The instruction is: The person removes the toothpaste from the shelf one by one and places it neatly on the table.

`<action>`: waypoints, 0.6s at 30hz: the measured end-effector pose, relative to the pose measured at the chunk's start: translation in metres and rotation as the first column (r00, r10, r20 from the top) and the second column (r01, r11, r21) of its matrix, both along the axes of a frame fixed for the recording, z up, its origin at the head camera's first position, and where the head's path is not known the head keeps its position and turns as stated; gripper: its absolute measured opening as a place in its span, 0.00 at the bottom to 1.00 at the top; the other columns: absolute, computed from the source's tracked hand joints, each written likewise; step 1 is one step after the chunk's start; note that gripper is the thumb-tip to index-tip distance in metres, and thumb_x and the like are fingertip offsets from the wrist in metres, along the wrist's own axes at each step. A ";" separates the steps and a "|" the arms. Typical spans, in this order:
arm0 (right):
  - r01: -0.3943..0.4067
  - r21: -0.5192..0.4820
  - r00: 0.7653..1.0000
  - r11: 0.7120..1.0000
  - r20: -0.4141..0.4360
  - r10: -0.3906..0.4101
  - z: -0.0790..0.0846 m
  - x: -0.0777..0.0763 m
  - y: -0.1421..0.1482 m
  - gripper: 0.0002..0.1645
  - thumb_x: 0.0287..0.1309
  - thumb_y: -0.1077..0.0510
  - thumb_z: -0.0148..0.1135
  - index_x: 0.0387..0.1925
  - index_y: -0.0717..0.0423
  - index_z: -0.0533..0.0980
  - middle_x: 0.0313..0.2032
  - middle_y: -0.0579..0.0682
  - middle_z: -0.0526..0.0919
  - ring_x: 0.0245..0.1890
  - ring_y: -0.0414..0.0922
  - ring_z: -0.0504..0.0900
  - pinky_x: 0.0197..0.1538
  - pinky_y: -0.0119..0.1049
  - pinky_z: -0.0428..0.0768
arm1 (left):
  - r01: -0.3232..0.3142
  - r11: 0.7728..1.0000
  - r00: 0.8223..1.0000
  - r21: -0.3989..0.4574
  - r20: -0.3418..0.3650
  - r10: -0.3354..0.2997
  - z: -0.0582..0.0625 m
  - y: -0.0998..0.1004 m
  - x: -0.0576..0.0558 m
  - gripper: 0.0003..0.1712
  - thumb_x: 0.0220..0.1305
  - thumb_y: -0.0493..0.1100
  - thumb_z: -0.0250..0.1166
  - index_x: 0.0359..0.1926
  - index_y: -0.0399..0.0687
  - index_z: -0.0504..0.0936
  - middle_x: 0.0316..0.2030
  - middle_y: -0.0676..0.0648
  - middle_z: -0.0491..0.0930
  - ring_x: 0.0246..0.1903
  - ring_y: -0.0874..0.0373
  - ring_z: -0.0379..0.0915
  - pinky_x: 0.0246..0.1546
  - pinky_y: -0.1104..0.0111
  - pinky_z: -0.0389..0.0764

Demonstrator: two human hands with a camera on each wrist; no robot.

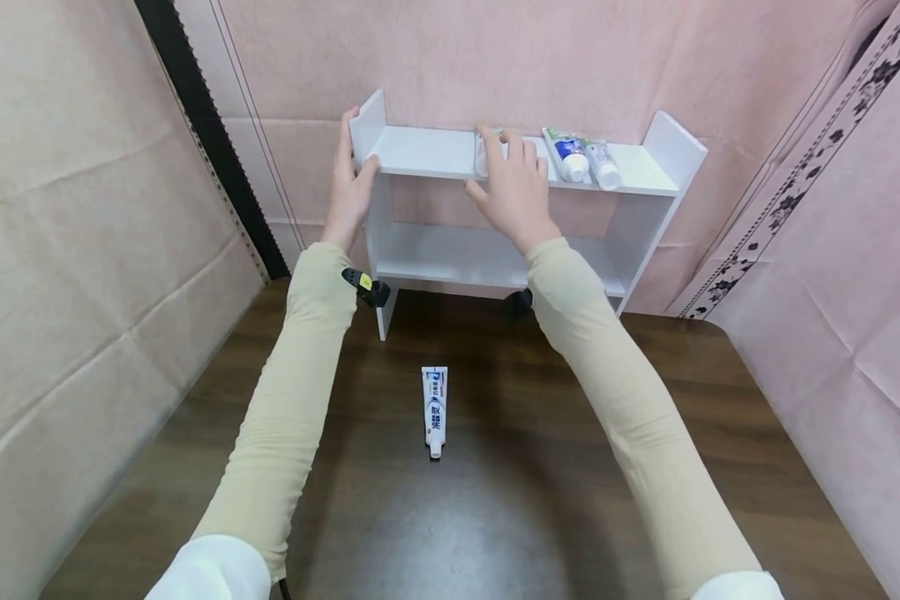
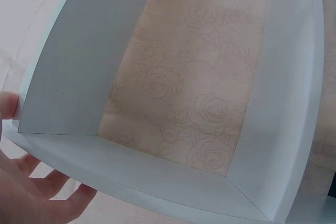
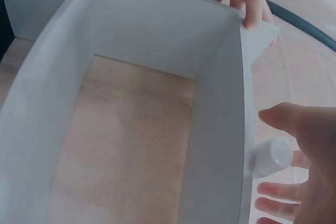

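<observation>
A white two-tier shelf (image 1: pixel 450 250) stands at the back of the table. My left hand (image 1: pixel 351 196) grips its left side panel, thumb on the front edge and fingers around the outer side, as the left wrist view (image 2: pixel 39 184) also shows. Over the top board, my right hand (image 1: pixel 517 187) has its fingers spread above a toothpaste tube (image 1: pixel 480 154), which it partly hides. In the right wrist view that tube's white cap (image 3: pixel 273 156) juts past the board's edge, between thumb and fingers. Right of it lie a blue-and-green toothpaste tube (image 1: pixel 568 154) and a whitish tube (image 1: pixel 602 162).
Another toothpaste tube (image 1: pixel 435 408), white with blue print, lies on the dark wooden table (image 1: pixel 495 500) between my forearms, cap toward me. Pink cloth (image 1: pixel 532 67) hangs behind the shelf and along both sides. A black wrist camera (image 1: pixel 367 286) sits below my left hand.
</observation>
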State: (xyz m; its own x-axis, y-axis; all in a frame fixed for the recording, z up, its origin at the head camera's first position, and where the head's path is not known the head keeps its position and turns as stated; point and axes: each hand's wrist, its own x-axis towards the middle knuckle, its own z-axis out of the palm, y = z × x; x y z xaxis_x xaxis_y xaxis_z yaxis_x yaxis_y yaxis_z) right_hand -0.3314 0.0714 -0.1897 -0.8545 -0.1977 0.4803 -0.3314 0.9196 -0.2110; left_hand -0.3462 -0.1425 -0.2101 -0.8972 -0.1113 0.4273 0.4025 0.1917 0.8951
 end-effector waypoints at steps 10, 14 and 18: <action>0.028 -0.006 0.999 1.000 0.033 -0.028 0.003 -0.012 -0.001 0.32 0.67 0.39 0.50 0.66 0.49 0.65 0.61 0.56 0.66 0.62 0.52 0.61 0.60 0.45 0.59 | -0.002 1.000 1.000 0.004 0.009 0.002 -0.002 0.000 -0.003 0.38 0.70 0.37 0.45 0.75 0.67 0.48 0.74 0.56 0.52 0.65 0.58 0.57 0.62 0.62 0.62; 0.032 -0.044 0.998 0.999 -0.061 -0.035 0.000 -0.010 -0.002 0.21 0.68 0.45 0.51 0.55 0.51 0.70 0.51 0.58 0.69 0.54 0.53 0.64 0.55 0.44 0.61 | -0.002 1.000 1.000 0.009 0.011 0.001 -0.002 -0.001 -0.003 0.38 0.70 0.37 0.45 0.75 0.68 0.48 0.75 0.57 0.51 0.66 0.59 0.56 0.62 0.63 0.62; 0.047 -0.036 0.994 0.998 -0.097 -0.050 -0.002 -0.008 -0.002 0.17 0.68 0.52 0.50 0.55 0.51 0.70 0.46 0.58 0.71 0.48 0.53 0.67 0.52 0.43 0.64 | -0.001 1.000 1.000 0.013 0.007 0.001 -0.001 -0.001 -0.003 0.37 0.70 0.37 0.45 0.75 0.69 0.49 0.75 0.58 0.51 0.66 0.59 0.56 0.62 0.63 0.62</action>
State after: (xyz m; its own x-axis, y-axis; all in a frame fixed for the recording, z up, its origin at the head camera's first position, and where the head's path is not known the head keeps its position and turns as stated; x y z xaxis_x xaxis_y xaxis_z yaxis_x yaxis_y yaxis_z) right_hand -0.3396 0.0693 -0.1919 -0.8111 -0.1395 0.5680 -0.3072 0.9280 -0.2108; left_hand -0.3490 -0.1431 -0.2110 -0.9002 -0.1179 0.4192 0.3957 0.1805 0.9005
